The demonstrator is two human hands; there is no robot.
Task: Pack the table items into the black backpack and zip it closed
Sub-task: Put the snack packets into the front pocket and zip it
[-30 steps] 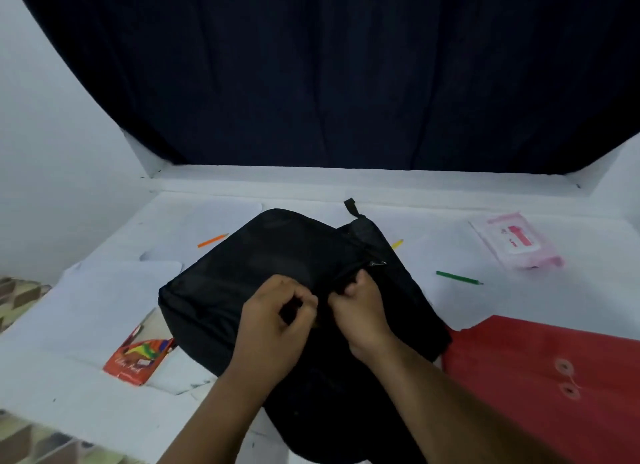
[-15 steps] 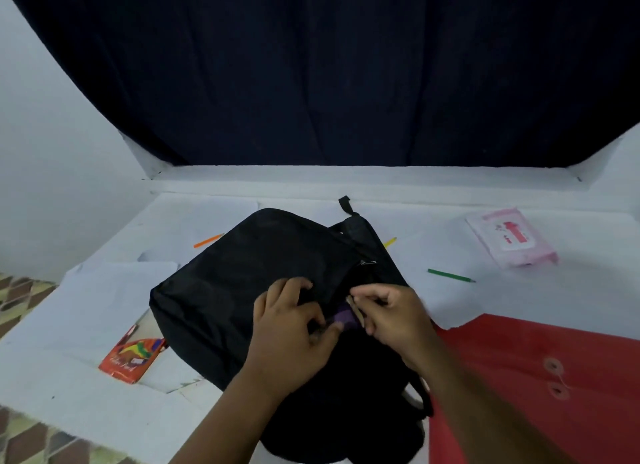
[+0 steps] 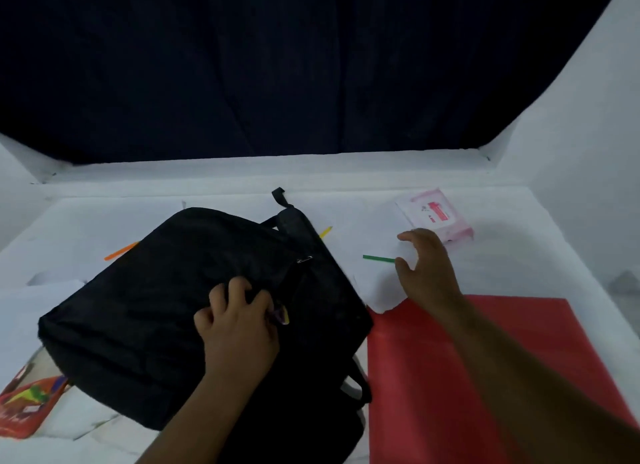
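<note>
Your left hand (image 3: 239,325) grips the soft, floppy backpack (image 3: 194,311) mid-table at its opening, while your right hand (image 3: 424,266), fingers spread and holding nothing, nears the green pencil (image 3: 377,258): light, stiff, best pinched mid-shaft.

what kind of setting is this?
Likely a makeshift recording station, not a lived-in desk: a table covered in white sheets, a dark curtain hung behind it, and white side walls boxing it in.

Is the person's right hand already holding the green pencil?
No: the right hand hangs open over the green pencil, fingers spread and not curled round it, and the pencil lies flat on the white table.
</note>
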